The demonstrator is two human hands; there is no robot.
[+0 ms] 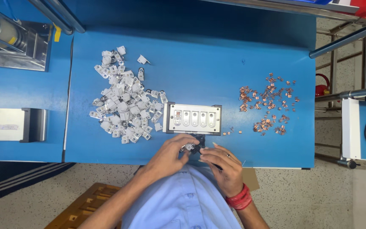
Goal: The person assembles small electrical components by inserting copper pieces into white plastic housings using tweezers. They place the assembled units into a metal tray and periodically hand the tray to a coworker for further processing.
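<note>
Both hands meet at the near edge of the blue table [200, 63]. My left hand [171, 153] pinches a small white and metal clip part [189, 146] between its fingertips. My right hand [222, 163], with a ring and a red wristband, touches the same part from the right; whether it holds a small copper piece is too small to tell. Just beyond the fingers stands a grey metal fixture [193, 118] with several slots, one at its left end filled.
A heap of white and metal clip parts [123, 101] lies left of the fixture. Small copper pieces [267, 104] are scattered to its right. Metal machine blocks [20, 46] and a grey box [11, 125] sit on the left bench. Pipe rails stand at right.
</note>
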